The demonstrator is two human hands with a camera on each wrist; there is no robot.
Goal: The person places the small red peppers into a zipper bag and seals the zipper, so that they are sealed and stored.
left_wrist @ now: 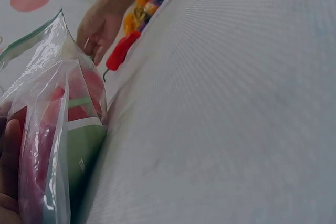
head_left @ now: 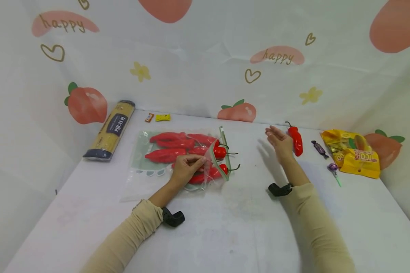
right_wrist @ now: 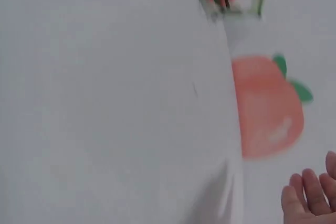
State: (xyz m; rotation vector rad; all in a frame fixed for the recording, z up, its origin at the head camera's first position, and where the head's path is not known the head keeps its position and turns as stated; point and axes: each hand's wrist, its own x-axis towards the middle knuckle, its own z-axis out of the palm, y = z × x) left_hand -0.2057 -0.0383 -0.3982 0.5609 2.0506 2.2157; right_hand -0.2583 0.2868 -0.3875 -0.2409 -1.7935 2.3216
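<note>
On the worktop (head_left: 246, 235) before you, the zip bag (head_left: 140, 185) lies left of centre, its mouth to the right. Chilli peppers (head_left: 165, 155) lie in it, some jutting past the mouth; through the bag, you can't be sure how the nearer ones overlap. Your left grip (head_left: 188, 168) is at the bag's near side. Left of the bag and farther back lies the spaghetti packet (head_left: 106, 136); two wrapped sweets (head_left: 163, 117) lie behind the bag. Your right grip (head_left: 281, 146) is well right of it, just left of the loose chilli pepper (head_left: 296, 142). Beyond that, rightward, come the twist-wrapped candy (head_left: 319, 149), the lollipop (head_left: 333, 167) before it, and the candy bag (head_left: 358, 167) outermost. The cloth backdrop (head_left: 198, 68) stands behind everything.
</note>
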